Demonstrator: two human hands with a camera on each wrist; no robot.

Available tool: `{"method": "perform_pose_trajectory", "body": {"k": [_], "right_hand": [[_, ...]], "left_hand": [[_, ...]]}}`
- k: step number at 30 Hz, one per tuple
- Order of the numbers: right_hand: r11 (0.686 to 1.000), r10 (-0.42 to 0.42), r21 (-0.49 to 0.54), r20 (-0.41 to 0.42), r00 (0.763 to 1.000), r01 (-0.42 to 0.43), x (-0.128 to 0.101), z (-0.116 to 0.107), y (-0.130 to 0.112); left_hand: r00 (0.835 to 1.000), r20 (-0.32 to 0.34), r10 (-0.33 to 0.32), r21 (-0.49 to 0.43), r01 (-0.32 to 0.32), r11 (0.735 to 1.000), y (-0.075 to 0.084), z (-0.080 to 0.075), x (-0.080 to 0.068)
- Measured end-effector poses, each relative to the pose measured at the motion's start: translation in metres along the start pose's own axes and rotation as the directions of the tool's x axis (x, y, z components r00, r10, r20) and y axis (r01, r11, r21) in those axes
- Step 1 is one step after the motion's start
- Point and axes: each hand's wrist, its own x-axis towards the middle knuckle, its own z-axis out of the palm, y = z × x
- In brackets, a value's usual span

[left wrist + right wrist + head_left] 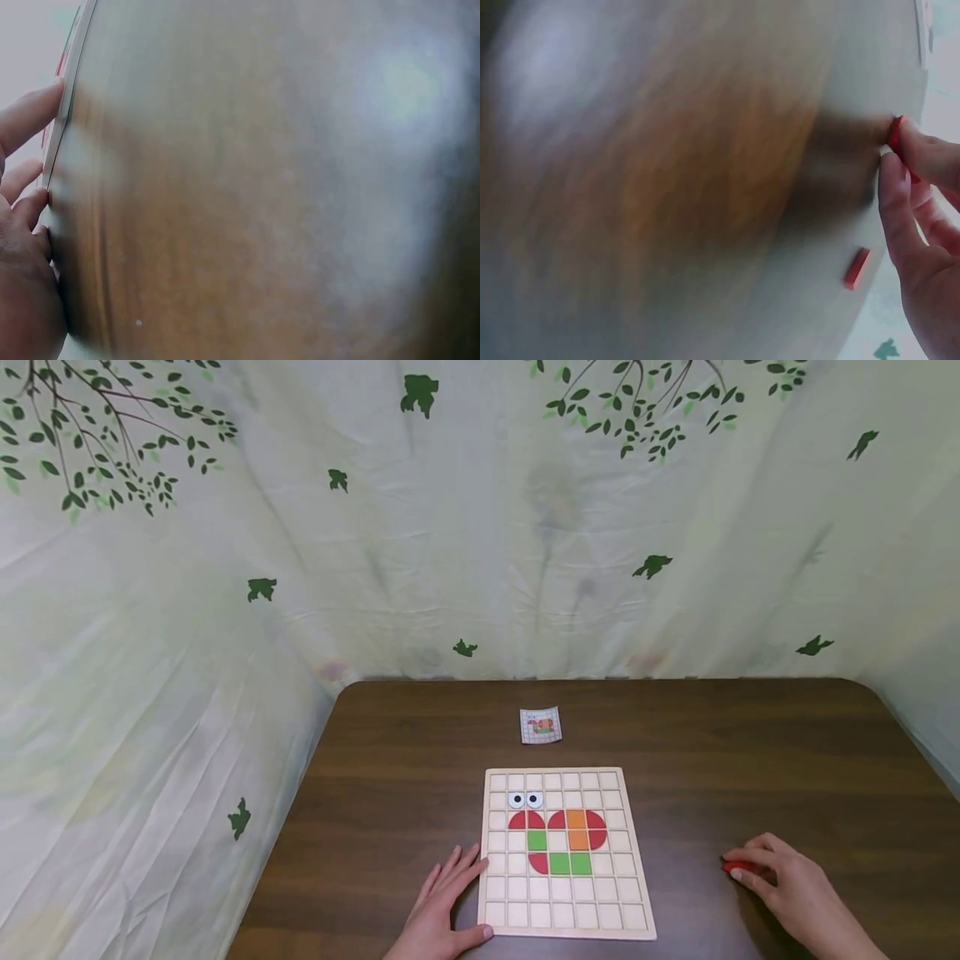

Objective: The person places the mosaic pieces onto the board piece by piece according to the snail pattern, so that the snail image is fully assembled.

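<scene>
second red piece (856, 268) beside right hand (922, 225)

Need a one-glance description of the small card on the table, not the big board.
Start at the dark wooden table and find the pale gridded puzzle board near its front edge. Just beyond the board's far edge, lying alone, is the small card. Unlike the board, it is tiny, white and printed with a miniature coloured pattern.

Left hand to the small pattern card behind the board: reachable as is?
Probably yes. The left hand rests flat against the board's left edge, holding nothing, and bare table lies between it and the pattern card. It would need a forward stretch.
</scene>
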Motion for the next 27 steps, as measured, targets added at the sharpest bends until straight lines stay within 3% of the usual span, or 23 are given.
{"method": "perform_pose_trajectory", "body": {"k": [5,9,13,19,22,27], "right_hand": [[0.999,-0.015,0.044,-0.026,1.0,0.016,0.003,0.005,-0.009],[0.993,0.051,0.104,0.044,0.998,-0.055,0.007,0.008,-0.022],[0.984,0.107,0.135,0.089,0.99,-0.118,0.012,0.012,-0.037],[0.994,0.025,0.109,-0.046,0.999,-0.02,0.018,0.031,-0.057],[0.99,0.02,0.141,-0.07,0.997,-0.01,0.02,0.041,-0.068],[0.969,0.091,0.231,-0.005,0.996,-0.088,0.028,0.052,-0.091]], "left_hand": [[0.997,0.034,-0.075,-0.036,0.076,0.996,0.003,-0.001,0.0],[0.993,0.052,-0.109,-0.044,0.111,0.993,0.004,-0.001,0.001],[0.99,0.066,-0.121,-0.05,0.125,0.991,0.003,-0.002,0.003],[0.99,0.072,-0.122,-0.048,0.125,0.991,0.002,-0.002,0.004],[0.99,0.072,-0.121,-0.046,0.124,0.991,0.002,-0.002,0.004],[0.992,0.063,-0.114,-0.056,0.117,0.992,0.002,-0.002,0.003]]}}
